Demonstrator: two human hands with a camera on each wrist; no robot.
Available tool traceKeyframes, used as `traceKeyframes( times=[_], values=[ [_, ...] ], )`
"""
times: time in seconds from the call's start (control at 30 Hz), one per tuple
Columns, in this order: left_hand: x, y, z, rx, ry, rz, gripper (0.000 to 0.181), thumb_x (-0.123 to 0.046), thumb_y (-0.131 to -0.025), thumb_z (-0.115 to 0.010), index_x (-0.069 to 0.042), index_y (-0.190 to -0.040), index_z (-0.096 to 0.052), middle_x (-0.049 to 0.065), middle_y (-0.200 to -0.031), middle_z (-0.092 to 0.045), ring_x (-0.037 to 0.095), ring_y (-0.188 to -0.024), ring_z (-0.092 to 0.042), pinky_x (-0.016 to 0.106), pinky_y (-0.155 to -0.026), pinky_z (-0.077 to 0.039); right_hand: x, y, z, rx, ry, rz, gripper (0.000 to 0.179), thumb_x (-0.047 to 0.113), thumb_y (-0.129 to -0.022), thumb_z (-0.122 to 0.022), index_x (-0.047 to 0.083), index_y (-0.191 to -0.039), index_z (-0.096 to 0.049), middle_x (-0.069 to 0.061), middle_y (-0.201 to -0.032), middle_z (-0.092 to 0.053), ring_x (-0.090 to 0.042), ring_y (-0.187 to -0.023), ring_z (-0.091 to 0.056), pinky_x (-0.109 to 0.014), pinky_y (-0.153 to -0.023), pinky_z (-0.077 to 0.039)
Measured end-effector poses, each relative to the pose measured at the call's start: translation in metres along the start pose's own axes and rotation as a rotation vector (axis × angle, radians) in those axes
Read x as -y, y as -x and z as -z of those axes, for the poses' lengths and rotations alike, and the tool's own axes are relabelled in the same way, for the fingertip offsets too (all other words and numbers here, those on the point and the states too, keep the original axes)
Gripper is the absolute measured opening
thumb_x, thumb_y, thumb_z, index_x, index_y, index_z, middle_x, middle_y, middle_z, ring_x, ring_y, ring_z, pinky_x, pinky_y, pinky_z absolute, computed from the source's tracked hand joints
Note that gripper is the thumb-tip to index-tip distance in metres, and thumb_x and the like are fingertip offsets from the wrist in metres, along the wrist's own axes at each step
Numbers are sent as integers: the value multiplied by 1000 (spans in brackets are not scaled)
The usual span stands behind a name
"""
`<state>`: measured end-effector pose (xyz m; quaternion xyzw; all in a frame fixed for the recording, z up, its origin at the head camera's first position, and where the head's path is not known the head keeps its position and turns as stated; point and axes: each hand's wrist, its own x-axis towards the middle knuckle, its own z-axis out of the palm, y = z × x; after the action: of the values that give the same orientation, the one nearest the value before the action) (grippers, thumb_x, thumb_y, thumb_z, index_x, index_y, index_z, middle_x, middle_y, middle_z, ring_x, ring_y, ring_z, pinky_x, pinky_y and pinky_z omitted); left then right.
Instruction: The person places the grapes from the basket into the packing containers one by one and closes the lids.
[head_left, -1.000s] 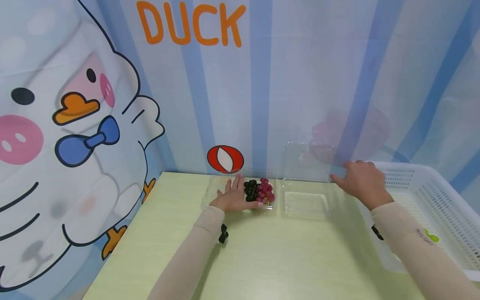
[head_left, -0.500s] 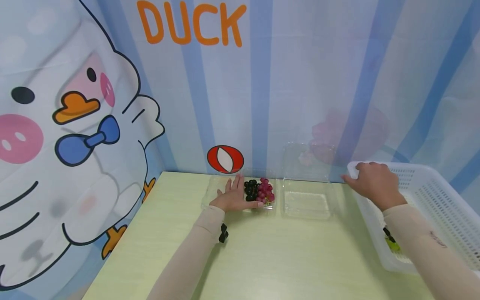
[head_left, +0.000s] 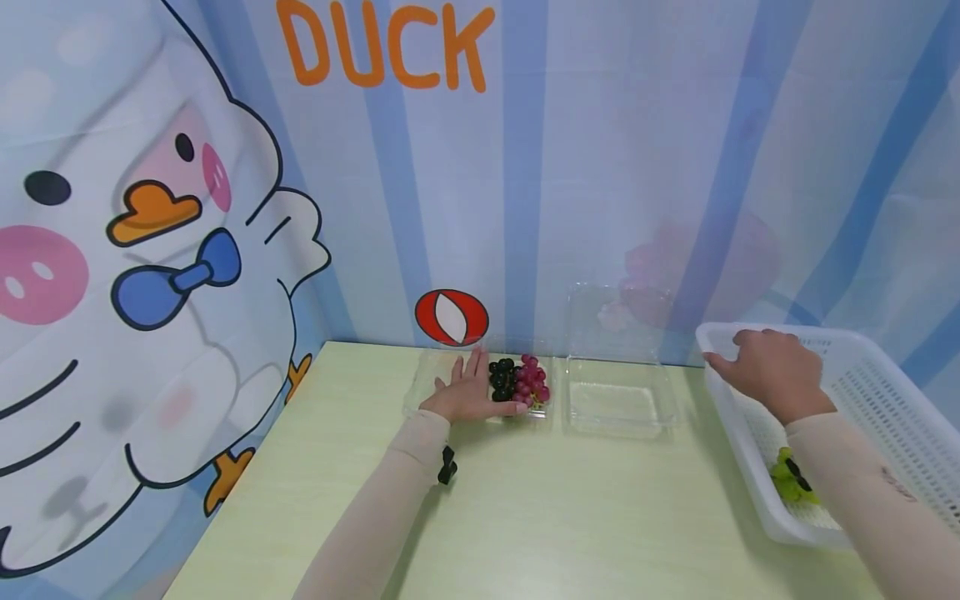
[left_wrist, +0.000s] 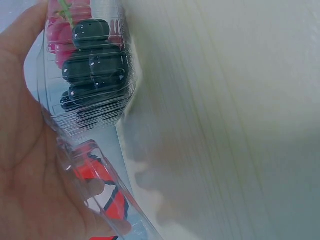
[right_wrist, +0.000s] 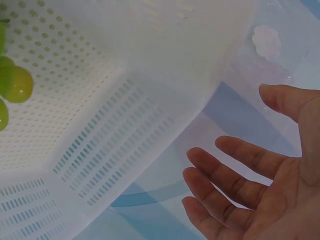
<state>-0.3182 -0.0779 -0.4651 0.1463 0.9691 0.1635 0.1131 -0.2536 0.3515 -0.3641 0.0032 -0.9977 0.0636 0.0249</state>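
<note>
My left hand (head_left: 472,396) rests with spread fingers against a clear plastic clamshell box (left_wrist: 90,120), its thumb along the front. Inside that box lie black grapes (head_left: 503,379) and red grapes (head_left: 531,382). To its right stands a second clear clamshell box (head_left: 618,404), lid raised, with nothing in it. My right hand (head_left: 776,375) hovers above the near-left corner of a white perforated basket (head_left: 892,375), fingers loosely bent and holding nothing in the right wrist view. Green grapes (head_left: 791,479) lie in the basket, partly hidden by the right forearm.
The pale yellow table (head_left: 555,517) reaches back to a blue striped curtain (head_left: 585,167) printed with a duck. The basket's raised rim borders the work area on the right. The upright lid (head_left: 618,321) of the second box stands close to the curtain.
My right hand has moved right, from beside the second box to over the basket, and more of the green grapes shows. My left hand has stayed at the grape box.
</note>
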Motion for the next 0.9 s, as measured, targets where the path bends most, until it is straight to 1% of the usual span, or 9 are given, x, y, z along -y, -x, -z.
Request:
traceKeyframes(
  times=[0.07,0.23,0.33,0.4,0.47,0.57,0.6,0.73,0.9],
  values=[
    [0,0,0,1,6,1,131,-88,-75,-56,-10,-164,-2,8,-172,3,42,-156,-2,77,-113,-14,-3,2,0,8,-5,-7,69,52,-98,-56,-10,-126,-61,-21,-86,-68,-27,-57,-57,-38,-42,-41],
    [1,-1,-1,4,17,-2,131,-89,-75,-56,-10,-164,-1,7,-172,4,42,-156,-2,77,-113,-13,-14,3,-2,21,-9,-18,69,52,-98,-56,-11,-126,-60,-26,-93,-68,-29,-60,-58,-42,-45,-43],
    [2,-2,-1,6,20,-4,132,-90,-74,-56,-11,-164,0,7,-172,5,42,-156,-1,77,-113,-12,-21,5,-3,24,-14,-16,69,53,-98,-56,-12,-123,-61,-25,-92,-68,-29,-61,-59,-44,-47,-43],
    [2,-2,-1,7,22,-6,133,-90,-74,-55,-10,-164,0,7,-172,5,42,-156,-1,77,-113,-12,-25,6,-4,28,-21,-18,66,53,-98,-56,-11,-114,-63,-21,-82,-66,-29,-59,-57,-43,-47,-41],
    [3,-2,-1,6,23,-9,133,-90,-73,-55,-11,-164,0,7,-172,5,42,-156,-1,77,-113,-11,-29,7,-6,23,-31,-18,60,53,-98,-56,-6,-99,-64,-14,-69,-59,-25,-55,-51,-39,-46,-36],
    [3,-1,-1,2,27,-12,133,-91,-73,-56,-10,-164,0,7,-172,4,42,-156,-1,77,-113,-12,-34,9,-9,10,-50,-14,52,52,-98,-56,5,-76,-56,-4,-58,-44,-20,-50,-41,-34,-46,-28],
    [3,-1,-1,1,28,-12,133,-90,-73,-56,-10,-164,0,7,-172,4,42,-156,-1,77,-113,-12,-35,9,-9,4,-53,-11,51,52,-97,-56,8,-71,-52,-3,-57,-41,-18,-50,-38,-33,-46,-26],
    [2,-1,0,1,27,-14,133,-89,-74,-56,-10,-164,0,7,-172,4,42,-156,-1,77,-113,-12,-42,12,-11,16,-61,-14,52,53,-97,-56,11,-68,-50,-2,-57,-39,-17,-50,-37,-33,-46,-26],
    [3,-3,-1,2,9,-14,132,-89,-75,-56,-10,-164,0,7,-172,4,41,-156,-2,76,-114,-13,-51,15,-12,73,-68,-45,54,56,-97,-55,11,-68,-49,-2,-57,-41,-17,-50,-37,-34,-48,-28]
  ],
)
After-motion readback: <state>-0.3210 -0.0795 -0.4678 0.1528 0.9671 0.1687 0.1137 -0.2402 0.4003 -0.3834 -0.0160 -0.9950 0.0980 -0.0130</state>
